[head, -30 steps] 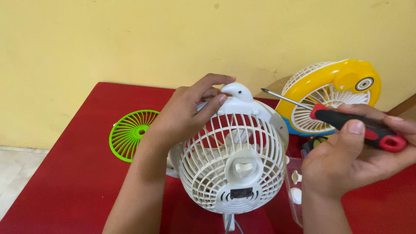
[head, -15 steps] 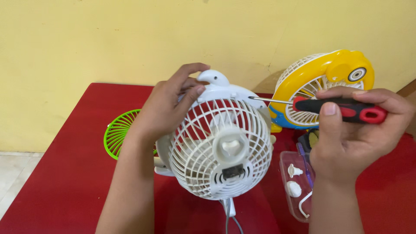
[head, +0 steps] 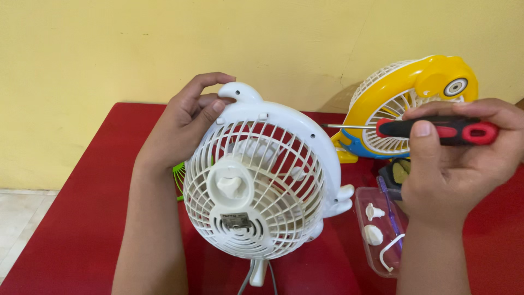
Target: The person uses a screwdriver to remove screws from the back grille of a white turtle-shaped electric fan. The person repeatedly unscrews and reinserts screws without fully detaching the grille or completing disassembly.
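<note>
Head view: a white fan [head: 262,186] stands on a red table [head: 87,229], its back grille facing us.
Left hand [head: 183,125]: fingers clamped on the fan's top rim, bracing it.
Right hand [head: 458,158]: fingers closed round a red-and-black screwdriver [head: 436,130], its tip touching the fan's right rim.
Doing it well: hold the shaft square to the screw, press in firmly and turn slowly.
Nearby: a yellow fan [head: 415,93] and a clear tray [head: 382,267] of small parts.
</note>
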